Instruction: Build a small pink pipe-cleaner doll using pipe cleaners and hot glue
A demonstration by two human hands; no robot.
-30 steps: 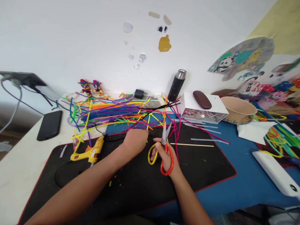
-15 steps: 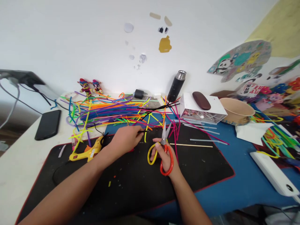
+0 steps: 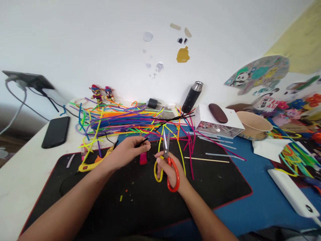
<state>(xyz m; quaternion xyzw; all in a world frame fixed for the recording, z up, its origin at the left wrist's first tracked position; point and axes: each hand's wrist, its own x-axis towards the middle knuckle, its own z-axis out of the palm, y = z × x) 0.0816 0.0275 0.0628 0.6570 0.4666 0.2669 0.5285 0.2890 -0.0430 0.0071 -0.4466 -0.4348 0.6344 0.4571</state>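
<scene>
My right hand (image 3: 167, 169) grips a pair of scissors (image 3: 167, 160) with one yellow and one orange handle, blades pointing up and slightly apart. My left hand (image 3: 127, 151) pinches a short black pipe cleaner piece (image 3: 140, 143) just left of the blades. A small pink object (image 3: 143, 158) lies on the black mat (image 3: 213, 180) below my left fingers. Behind both hands spreads a big heap of coloured pipe cleaners (image 3: 120, 118).
A yellow glue gun (image 3: 89, 164) lies left of my left arm, a black phone (image 3: 56, 131) further left. At the back stand a black flask (image 3: 192, 97), a white box (image 3: 218, 120) and a paper bowl (image 3: 253, 124). Thin sticks (image 3: 207, 160) lie to the right.
My left hand has pulled back from the heap with a black piece pinched in its fingers. My right hand with the scissors has shifted left, closer to it.
</scene>
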